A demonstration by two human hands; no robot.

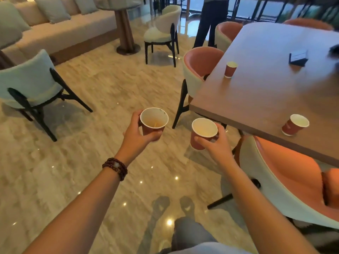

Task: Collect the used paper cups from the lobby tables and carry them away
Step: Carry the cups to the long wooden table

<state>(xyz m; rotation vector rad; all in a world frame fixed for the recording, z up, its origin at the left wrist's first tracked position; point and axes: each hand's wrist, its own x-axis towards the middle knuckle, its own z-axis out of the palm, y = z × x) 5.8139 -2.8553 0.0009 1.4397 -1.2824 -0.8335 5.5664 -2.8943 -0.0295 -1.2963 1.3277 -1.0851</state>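
Note:
My left hand [136, 133] grips a red paper cup [154, 119] with a white inside and a little brownish liquid at the bottom. My right hand [215, 143] holds a second red paper cup [203, 130], upright, just left of the wooden table [266, 92]. Both cups are held over the marble floor. Two more red paper cups stand on that table: one near its front edge [295, 124], one further back by the left edge [230, 69].
Orange-and-white chairs [286, 182] are tucked at the table's near side and left side [200, 65]. A dark box [298, 56] lies on the table. A pale green chair [31, 83] stands left, a white chair [163, 32] and round pedestal table [126, 30] behind. A person [211, 21] stands at the back.

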